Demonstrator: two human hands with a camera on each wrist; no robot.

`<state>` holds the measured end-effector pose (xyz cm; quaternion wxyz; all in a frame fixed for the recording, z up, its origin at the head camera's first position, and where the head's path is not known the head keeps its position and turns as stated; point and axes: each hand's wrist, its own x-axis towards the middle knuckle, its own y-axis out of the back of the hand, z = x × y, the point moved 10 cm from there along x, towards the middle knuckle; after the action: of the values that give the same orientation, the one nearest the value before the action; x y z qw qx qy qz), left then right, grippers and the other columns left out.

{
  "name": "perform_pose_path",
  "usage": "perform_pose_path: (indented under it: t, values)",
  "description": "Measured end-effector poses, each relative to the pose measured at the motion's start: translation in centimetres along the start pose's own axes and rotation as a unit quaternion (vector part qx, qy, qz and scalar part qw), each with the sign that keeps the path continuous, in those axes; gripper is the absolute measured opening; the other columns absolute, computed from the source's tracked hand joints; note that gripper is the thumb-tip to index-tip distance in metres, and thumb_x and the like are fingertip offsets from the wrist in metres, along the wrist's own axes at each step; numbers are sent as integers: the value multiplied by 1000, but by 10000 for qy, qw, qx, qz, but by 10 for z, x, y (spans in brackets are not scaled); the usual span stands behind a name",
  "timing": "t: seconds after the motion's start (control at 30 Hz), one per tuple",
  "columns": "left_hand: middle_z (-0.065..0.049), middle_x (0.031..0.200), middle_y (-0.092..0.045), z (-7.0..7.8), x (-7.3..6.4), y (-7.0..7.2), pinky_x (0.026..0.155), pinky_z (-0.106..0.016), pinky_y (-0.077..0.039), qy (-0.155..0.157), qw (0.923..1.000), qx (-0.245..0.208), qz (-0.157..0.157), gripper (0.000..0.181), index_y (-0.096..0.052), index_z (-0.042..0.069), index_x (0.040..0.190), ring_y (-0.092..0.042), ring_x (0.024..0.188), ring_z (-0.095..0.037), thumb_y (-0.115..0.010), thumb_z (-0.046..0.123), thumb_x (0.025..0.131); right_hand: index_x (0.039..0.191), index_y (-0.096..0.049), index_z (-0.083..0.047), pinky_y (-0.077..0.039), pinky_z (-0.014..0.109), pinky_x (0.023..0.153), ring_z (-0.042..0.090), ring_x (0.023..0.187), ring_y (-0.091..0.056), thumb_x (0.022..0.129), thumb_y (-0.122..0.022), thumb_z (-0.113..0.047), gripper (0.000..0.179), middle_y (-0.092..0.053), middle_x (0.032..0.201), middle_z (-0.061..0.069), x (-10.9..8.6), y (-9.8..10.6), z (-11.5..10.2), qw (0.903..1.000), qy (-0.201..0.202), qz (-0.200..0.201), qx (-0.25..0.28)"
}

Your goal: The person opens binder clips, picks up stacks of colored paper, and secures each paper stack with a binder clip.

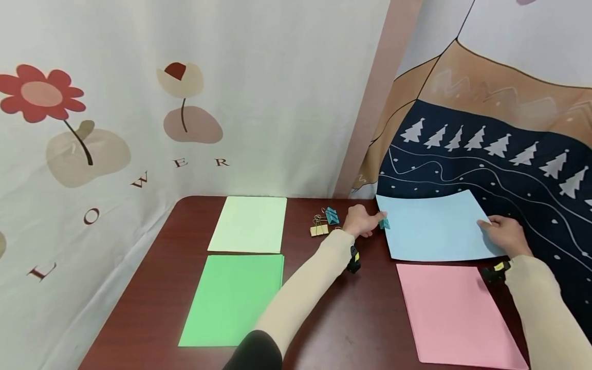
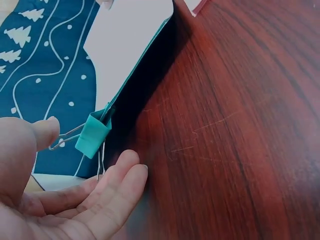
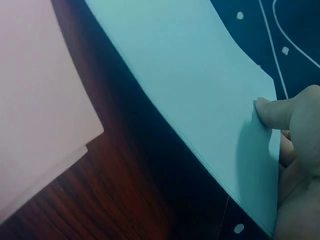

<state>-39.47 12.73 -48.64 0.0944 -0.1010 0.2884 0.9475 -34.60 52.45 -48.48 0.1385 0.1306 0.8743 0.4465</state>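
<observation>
Here, light blue paper (image 1: 439,226), seemingly several sheets, held slightly raised. Beneath the blue paper, a red-brown surface (image 1: 351,318); beyond it, a navy cloth (image 1: 509,180) printed with white trees. At the blue paper's left edge, a teal clip (image 2: 94,135), attached. Just beside that edge, the left hand (image 1: 362,221), thumb and fingers spread to either side of the clip, not visibly squeezing it. At the blue paper's right edge, the right hand (image 1: 507,235), pinching it, thumb on top and fingers underneath.

Nearer than the blue paper, pink paper (image 1: 458,308), lying flat. Left of the blue paper, past the left hand, spare clips (image 1: 331,216), yellow and teal; farther left, pale green paper (image 1: 250,226) and, nearer, bright green paper (image 1: 231,303).

Likeliest trouble: sheets sliding out of line at the blue paper's left edge, from a shallow or crooked bite by the clip. Also possible: a crease along the right edge, from too firm a pinch. With too loose a pinch, could sag onto the surface or slip toward the navy cloth.
</observation>
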Motion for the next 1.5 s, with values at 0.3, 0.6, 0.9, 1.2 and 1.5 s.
perform_pose_path:
  t: [0.3, 0.6, 0.9, 1.2, 1.5]
  values:
    - [-16, 68, -68, 0, 2, -11, 61, -35, -62, -115, 9999, 87, -23, 50, -69, 2, 87, -72, 64, -28, -73, 51, 92, 127, -49, 22, -44, 66, 96, 51, 108, -50, 106, -49, -28, 55, -49, 129, 43, -4, 1, 2, 9990, 231, 201, -320]
    - [-4, 44, -50, 2, 8, -18, 45, -29, -48, -346, 9989, 297, 105, 56, -61, 8, 59, -67, 50, -24, -71, 49, 95, 129, -48, 22, -45, 63, 89, 53, 111, -47, 102, -54, -28, 56, -57, 118, 42, -5, 3, 9, 9982, 186, 366, -436]
    - [-6, 46, -54, 2, 6, -16, 47, -32, -51, -508, 9986, 137, 27, 59, -58, 9, 55, -67, 49, -24, -68, 49, 97, 131, -47, 20, -48, 52, 77, 49, 102, -53, 101, -56, -26, 56, -60, 112, 38, -11, 4, 7, 9979, 257, 348, -492]
    - [-8, 75, -67, 4, -5, 0, 58, -30, -49, -707, 9971, 267, -82, 42, -68, 8, 100, -66, 65, -24, -64, 50, 99, 135, -41, 19, -52, 60, 83, 54, 109, -51, 103, -52, -29, 59, -48, 128, 43, -21, 3, -4, 9968, 455, 201, -621]
    - [-4, 102, -67, 23, -32, 31, 76, -28, -51, -1764, 9838, 315, 26, 51, -64, 6, 131, -58, 85, -12, -61, 47, 101, 143, -34, 18, -44, 70, 97, 59, 125, -41, 106, -47, -41, 72, -36, 143, 45, -39, 6, -18, 9956, 805, 2, -471]
